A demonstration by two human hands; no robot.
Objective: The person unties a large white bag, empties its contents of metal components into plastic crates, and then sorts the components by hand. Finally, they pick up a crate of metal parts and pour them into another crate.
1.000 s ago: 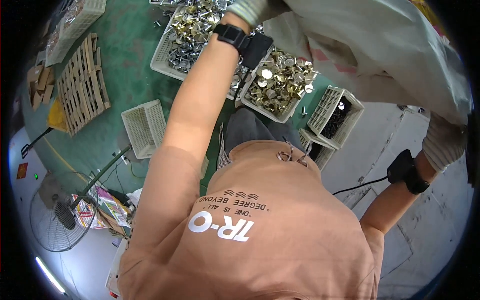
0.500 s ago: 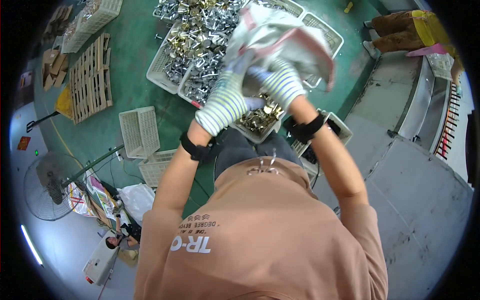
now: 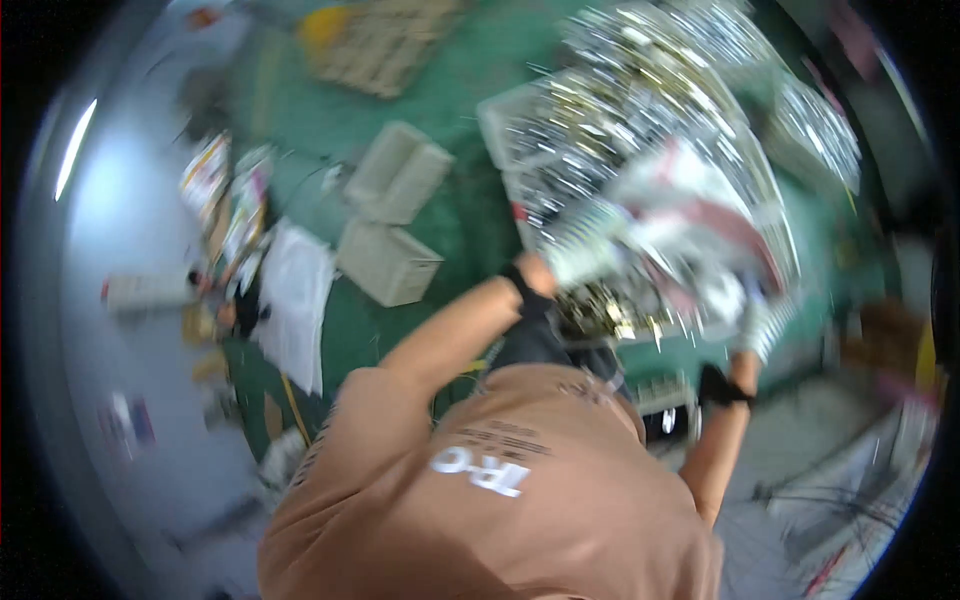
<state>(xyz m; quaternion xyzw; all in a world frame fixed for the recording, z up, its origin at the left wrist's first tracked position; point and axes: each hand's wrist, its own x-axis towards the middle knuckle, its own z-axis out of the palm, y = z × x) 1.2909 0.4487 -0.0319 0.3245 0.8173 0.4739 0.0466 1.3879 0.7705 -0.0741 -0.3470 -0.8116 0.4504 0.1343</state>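
Observation:
Motion smears the whole picture. A white woven sack with pink-red stripes (image 3: pixel 705 225) is spread between my hands, over crates of shiny metal parts. My left hand (image 3: pixel 585 248), in a striped knit glove, closes on the sack's near left edge. On the lower right corner of the sack my right hand (image 3: pixel 766 325), gloved alike, is closed too; its fingertips are blurred. Just below the sack, brass-coloured metal parts (image 3: pixel 600 308) lie in a crate close to my legs. Silver and gold metal parts (image 3: pixel 610 110) fill the crates beyond.
Two pale plastic crates (image 3: pixel 400 172) lie on the green floor to the left. A wooden pallet (image 3: pixel 395 40) is at the far left, and a white plastic sheet (image 3: pixel 295 300) by the left wall. Another crate of silver parts (image 3: pixel 815 135) stands at the far right.
The view has swung, so the crates and sack appear farther right. My hands, close together before, are now wide apart, with the right one out to the right and the sack spread between them.

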